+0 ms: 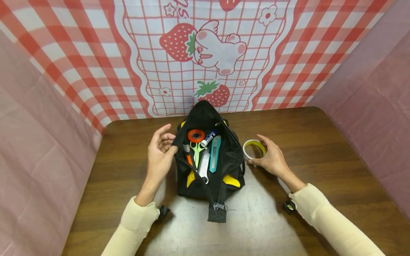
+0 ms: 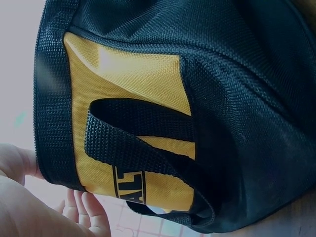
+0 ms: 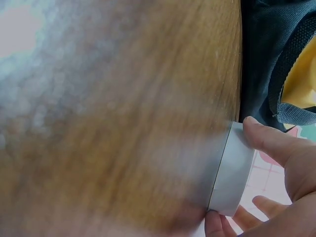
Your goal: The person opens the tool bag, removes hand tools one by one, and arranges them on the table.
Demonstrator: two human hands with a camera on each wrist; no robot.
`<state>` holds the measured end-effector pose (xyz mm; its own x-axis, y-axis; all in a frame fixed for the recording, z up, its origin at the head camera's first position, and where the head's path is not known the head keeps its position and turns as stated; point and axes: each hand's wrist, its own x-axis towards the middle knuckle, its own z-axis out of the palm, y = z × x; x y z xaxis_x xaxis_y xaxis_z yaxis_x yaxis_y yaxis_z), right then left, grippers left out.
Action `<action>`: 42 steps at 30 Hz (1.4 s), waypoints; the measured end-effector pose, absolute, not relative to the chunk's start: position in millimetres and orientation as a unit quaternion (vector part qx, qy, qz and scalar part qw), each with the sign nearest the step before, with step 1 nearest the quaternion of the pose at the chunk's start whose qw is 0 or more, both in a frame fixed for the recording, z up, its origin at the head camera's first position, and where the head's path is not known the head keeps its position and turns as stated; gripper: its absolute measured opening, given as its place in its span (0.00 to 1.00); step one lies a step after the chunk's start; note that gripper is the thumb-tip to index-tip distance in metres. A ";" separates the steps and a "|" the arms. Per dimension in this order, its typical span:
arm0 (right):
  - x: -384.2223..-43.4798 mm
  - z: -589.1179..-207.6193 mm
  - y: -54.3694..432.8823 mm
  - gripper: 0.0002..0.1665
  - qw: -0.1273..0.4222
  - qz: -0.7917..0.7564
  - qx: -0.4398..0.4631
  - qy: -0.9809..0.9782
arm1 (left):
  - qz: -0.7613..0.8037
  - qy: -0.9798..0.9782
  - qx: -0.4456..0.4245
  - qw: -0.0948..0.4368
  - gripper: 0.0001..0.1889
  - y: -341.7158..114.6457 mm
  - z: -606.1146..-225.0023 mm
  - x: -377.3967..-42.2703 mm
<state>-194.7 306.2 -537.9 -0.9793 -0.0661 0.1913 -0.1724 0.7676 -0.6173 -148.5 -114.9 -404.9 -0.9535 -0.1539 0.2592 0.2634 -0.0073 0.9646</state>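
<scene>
A black and yellow tool bag (image 1: 195, 188) stands unzipped on the table. My left hand (image 1: 161, 149) holds its left rim, thumb at the edge and fingers outside. In the left wrist view, the bag's yellow panel (image 2: 133, 79) and black strap loop fill most of the picture. Right of the bag, my right hand (image 1: 270, 154) grips a roll of tape (image 1: 244, 151) between thumb and fingers. The roll lies flat on the table, its white outer side (image 3: 231, 170) showing in the right wrist view. Inside the bag are a teal utility knife (image 1: 215, 156), green-handled scissors (image 1: 196, 151) and a glue stick (image 1: 209, 138).
Also in the bag are an orange tape roll (image 1: 196, 136), a white-handled cutter (image 1: 204, 165) and an orange tool (image 1: 188, 154). A zipper pull (image 1: 220, 206) hangs at the bag's front end. Behind the wooden table (image 1: 320, 149) hangs a checked cloth (image 1: 275, 71).
</scene>
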 end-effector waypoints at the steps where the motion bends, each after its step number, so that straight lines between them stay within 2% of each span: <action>1: -191.9 -534.0 303.4 0.70 0.079 0.338 0.061 -0.936 | -0.708 -0.690 -0.039 0.147 0.35 -115.0 -405.2 -148.4; 8: -174.4 -501.6 285.4 0.69 0.073 0.363 0.061 -0.927 | -0.705 -0.692 -0.041 0.148 0.35 -115.8 -406.0 -148.5; 17: -195.2 -542.1 310.1 0.73 0.065 0.339 0.068 -0.936 | -0.709 -0.688 -0.040 0.148 0.35 -115.3 -406.3 -148.5; 20: -196.3 -545.0 312.8 0.74 0.064 0.339 0.068 -0.936 | -0.710 -0.687 -0.041 0.148 0.36 -114.5 -406.3 -148.7; 23: -188.8 -528.7 303.2 0.71 0.069 0.342 0.061 -0.935 | -0.709 -0.688 -0.039 0.147 0.35 -114.3 -406.4 -148.8; 30: -168.6 -448.1 261.3 0.65 0.075 0.334 0.082 -0.936 | -0.710 -0.688 -0.038 0.146 0.35 -115.3 -405.3 -148.4; 42: -162.0 -385.9 227.2 0.55 0.199 0.398 0.113 -0.888 | -0.712 -0.687 -0.041 0.142 0.36 -115.3 -406.3 -149.0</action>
